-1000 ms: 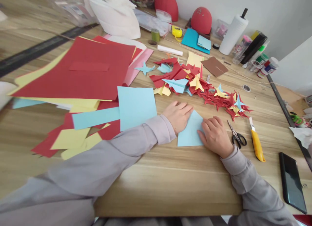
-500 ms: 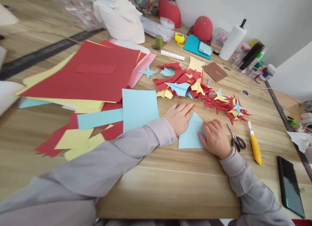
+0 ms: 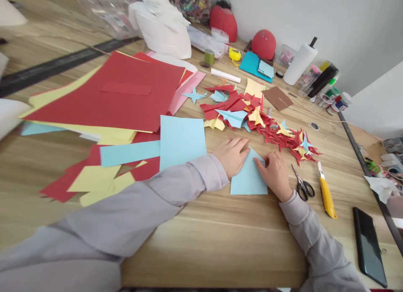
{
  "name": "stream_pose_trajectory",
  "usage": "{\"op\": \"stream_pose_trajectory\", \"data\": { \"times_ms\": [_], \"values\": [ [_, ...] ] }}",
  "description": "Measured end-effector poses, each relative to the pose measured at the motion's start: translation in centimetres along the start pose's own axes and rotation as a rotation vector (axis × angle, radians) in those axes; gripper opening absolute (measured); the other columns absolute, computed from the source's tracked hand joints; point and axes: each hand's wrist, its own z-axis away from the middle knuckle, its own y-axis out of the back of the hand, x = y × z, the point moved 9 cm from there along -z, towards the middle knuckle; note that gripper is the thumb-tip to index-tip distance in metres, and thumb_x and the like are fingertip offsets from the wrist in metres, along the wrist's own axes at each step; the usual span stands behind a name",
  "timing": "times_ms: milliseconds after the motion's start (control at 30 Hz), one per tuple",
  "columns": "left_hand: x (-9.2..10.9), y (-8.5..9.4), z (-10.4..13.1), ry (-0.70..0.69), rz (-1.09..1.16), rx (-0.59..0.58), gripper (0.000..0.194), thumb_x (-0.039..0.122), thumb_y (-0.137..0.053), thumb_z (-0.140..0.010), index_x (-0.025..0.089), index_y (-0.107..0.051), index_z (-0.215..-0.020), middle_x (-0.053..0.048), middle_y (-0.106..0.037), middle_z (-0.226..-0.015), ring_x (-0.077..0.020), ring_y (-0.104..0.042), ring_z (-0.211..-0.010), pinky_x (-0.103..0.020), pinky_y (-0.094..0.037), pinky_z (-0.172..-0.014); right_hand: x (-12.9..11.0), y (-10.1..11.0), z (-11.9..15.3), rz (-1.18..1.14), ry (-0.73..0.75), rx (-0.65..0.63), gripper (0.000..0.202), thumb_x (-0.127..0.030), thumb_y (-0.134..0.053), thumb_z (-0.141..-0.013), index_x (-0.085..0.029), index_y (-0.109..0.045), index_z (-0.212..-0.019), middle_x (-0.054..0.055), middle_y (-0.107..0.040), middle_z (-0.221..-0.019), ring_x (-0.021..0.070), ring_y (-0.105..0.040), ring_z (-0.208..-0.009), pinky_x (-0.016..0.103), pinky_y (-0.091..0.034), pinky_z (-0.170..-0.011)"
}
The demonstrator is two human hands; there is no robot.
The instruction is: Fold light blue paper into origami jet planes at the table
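Wood-grain tabletop (image 3: 201,246), black strip (image 3: 63,63) at upper left, dark strip (image 3: 371,181) along right. Pale wall (image 3: 292,15) behind. Soft light.

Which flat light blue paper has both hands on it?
The paper with the pointed top, between the left hand and right hand; the square sheet and long strip, both farther left, have neither hand on them.

We've got bright, soft light here, direction hard to call, with weak shadows and a pale sheen on the wooden tabletop (image 3: 208,246). Phone screen (image 3: 370,246) catches dull reflections. Our wide-angle edges stretch badly; the clear plastic packaging (image 3: 108,17) looks mushy.
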Motion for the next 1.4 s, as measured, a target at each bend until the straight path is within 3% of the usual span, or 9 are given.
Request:
{"op": "stream_pose_trajectory", "data": {
  "times_ms": [300,667,933,1200,1400],
  "values": [
    [0.7,-1.1,0.2,-0.132,0.042,0.041,0.027,0.02,-0.044,-0.085,0.012,-0.064,-0.101,-0.013,-0.062,-0.11,-0.0244,-0.051,-0.102,-0.039,-0.042,-0.084,0.5,-0.6,0.0,-0.075,-0.037,0.005,0.029,-0.039,-0.059,-0.08,-0.021,-0.043,-0.065,0.0,-0.05,-0.062,0.0158,-0.047,-0.06,0.028,-0.034,-0.056],
    [1.1,-0.8,0.3,-0.177,0.02,0.052,0.03,0.023,-0.041,-0.089,0.011,-0.065,-0.103,-0.013,-0.063,-0.112,-0.0262,-0.053,-0.101,-0.04,-0.046,-0.084,-3.6,0.8,0.8,0.145,0.224,0.059,0.02,-0.028,-0.046,-0.09,-0.018,-0.051,-0.073,0.006,-0.056,-0.07,0.0203,-0.048,-0.07,0.031,-0.035,-0.063],
    [1.0,-0.8,0.3,-0.167,0.051,0.037,0.031,0.024,-0.043,-0.087,0.01,-0.063,-0.107,-0.013,-0.062,-0.113,-0.0265,-0.053,-0.102,-0.04,-0.046,-0.085,-5.0,1.4,1.8,-0.063,0.317,0.032,0.011,-0.023,-0.048,-0.088,-0.016,-0.057,-0.087,0.011,-0.063,-0.091,0.0226,-0.054,-0.087,0.036,-0.043,-0.076],
    [0.6,-1.2,0.4,-0.137,0.09,0.04,0.031,0.026,-0.042,-0.088,0.014,-0.061,-0.108,-0.011,-0.06,-0.118,-0.0257,-0.051,-0.105,-0.041,-0.044,-0.086,-4.8,1.6,2.8,-0.29,0.33,-0.029,0.03,-0.03,-0.055,-0.084,-0.013,-0.058,-0.109,0.017,-0.058,-0.112,0.0259,-0.054,-0.105,0.042,-0.047,-0.089],
    [0.4,-1.1,0.3,-0.102,0.138,0.062,0.035,0.023,-0.04,-0.087,0.007,-0.057,-0.114,-0.013,-0.063,-0.112,-0.0242,-0.051,-0.104,-0.038,-0.044,-0.087,-5.0,1.0,2.9,-0.286,0.36,-0.095,0.037,-0.033,-0.054,-0.084,-0.011,-0.056,-0.113,0.019,-0.054,-0.12,0.028,-0.05,-0.112,0.046,-0.046,-0.093]
  ]
}}
